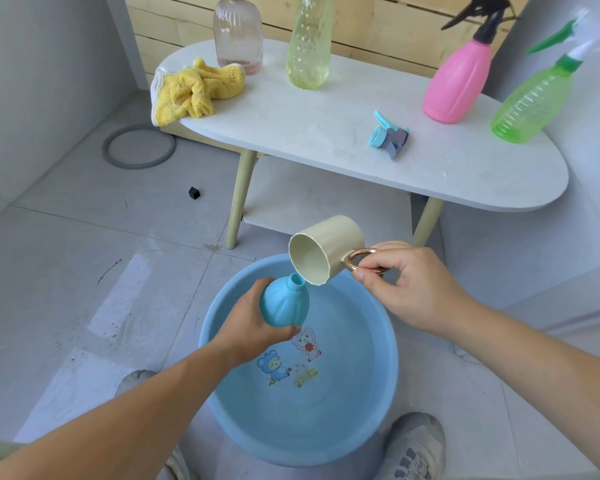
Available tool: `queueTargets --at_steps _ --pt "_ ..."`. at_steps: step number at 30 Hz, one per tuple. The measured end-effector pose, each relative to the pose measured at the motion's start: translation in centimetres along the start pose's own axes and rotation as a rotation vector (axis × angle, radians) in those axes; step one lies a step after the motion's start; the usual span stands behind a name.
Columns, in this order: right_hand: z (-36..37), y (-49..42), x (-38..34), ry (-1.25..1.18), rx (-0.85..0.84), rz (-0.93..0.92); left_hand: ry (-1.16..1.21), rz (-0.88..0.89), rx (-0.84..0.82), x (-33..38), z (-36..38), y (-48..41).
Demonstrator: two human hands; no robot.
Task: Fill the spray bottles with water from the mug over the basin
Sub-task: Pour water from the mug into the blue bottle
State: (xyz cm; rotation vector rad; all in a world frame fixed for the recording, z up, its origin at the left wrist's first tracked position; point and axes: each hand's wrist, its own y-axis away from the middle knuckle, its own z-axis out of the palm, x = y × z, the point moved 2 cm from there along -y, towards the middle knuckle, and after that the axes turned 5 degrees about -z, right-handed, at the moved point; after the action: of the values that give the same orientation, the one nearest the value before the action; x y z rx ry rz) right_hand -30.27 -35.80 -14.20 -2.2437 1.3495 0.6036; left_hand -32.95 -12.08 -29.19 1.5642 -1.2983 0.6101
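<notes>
the uncapped blue spray bottle (284,303) tilts above the blue basin (368,403) on the floor, its open neck just beside the lower lip of the cream mug (329,251), which is tipped steeply toward it. the left hand (246,327) wraps round the bottle's belly. the right hand (406,285) pinches the mug's gold ring handle. on the white table (326,109) behind are a blue spray head (388,136), a pink spray bottle (454,84), a green spray bottle (530,102) and a yellow cloth (194,88).

Forearms (118,420) bare to the frame's edge; left hand (246,327) and right hand (406,289) bare too. Feet in pale grey mesh trainers (417,445) (darker grey side panels on the right one).
</notes>
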Motion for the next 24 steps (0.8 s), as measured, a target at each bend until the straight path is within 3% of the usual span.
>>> queueTargets --at_steps 24 --pt "0.29 -0.22 -0.27 0.18 -0.013 -0.275 0.004 -0.009 -0.011 -0.1 0.1 -0.14"
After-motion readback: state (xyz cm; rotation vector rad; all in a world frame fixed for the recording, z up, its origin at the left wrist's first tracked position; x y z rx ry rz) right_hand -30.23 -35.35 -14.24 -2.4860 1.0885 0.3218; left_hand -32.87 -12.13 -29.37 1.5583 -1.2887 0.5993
